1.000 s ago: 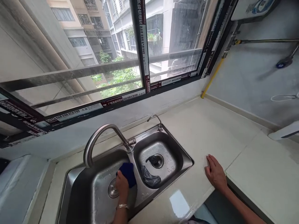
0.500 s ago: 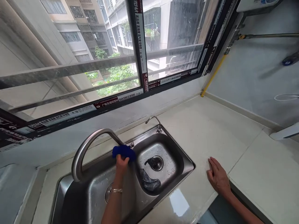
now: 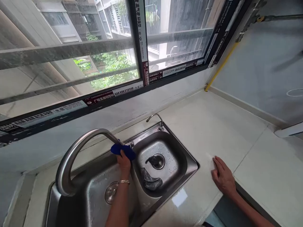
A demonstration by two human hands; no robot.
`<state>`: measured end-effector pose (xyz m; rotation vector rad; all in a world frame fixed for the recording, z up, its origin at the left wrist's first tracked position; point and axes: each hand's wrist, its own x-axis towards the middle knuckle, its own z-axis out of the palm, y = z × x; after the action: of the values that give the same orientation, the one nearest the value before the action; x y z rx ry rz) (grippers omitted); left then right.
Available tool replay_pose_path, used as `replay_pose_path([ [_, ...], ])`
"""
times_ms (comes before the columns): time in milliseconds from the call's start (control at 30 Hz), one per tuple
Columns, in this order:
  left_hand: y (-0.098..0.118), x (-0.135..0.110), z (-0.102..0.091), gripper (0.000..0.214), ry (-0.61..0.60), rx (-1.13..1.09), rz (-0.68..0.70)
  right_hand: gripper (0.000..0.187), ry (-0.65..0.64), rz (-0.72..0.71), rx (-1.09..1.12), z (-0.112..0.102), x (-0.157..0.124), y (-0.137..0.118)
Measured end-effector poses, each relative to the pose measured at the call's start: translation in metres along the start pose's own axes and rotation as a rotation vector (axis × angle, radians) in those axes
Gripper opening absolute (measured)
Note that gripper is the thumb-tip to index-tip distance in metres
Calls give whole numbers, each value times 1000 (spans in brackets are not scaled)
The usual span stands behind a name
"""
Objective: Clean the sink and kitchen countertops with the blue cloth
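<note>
A blue cloth (image 3: 124, 152) is gripped in my left hand (image 3: 124, 164), which presses it around the base of the big curved faucet (image 3: 81, 142). Part of the faucet's base is hidden by the cloth. Below that arm lies the larger basin of the steel double sink (image 3: 97, 201). My right hand (image 3: 224, 177) rests on the pale countertop (image 3: 205, 132), fingers stretched out, holding nothing. In the smaller basin lie a wet grey cloth (image 3: 151, 180) and a dark crumpled piece (image 3: 152, 160) by the drain (image 3: 160, 161).
A small thin tap (image 3: 161, 124) stands at the sink's back corner. Behind the counter is a window with a dark frame (image 3: 144, 63). A yellow pipe (image 3: 221, 67) runs down the wall at the right corner. The counter's front edge has an opening below my right arm.
The view has tilted down and come closer to the sink. My left hand has shifted the blue cloth slightly against the faucet base. The right hand stays on the countertop.
</note>
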<state>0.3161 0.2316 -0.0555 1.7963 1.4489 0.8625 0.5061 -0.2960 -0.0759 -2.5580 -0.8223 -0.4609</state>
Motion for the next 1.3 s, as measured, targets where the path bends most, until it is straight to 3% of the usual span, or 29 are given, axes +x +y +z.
replay_pose_path([
  [333,-14,-10,10,34,18,161,-10,67,0,-3,-6,1,-1,4],
  [600,-15,-12,1,18,-15,303,3,64,3,20,0,2,0,2],
  [1067,7,-12,-41,20,-271,587,145,64,78,-16,-1,8,4,-3],
  [1300,12,-21,-56,17,-444,603,212,58,90,-12,-12,11,5,-6],
])
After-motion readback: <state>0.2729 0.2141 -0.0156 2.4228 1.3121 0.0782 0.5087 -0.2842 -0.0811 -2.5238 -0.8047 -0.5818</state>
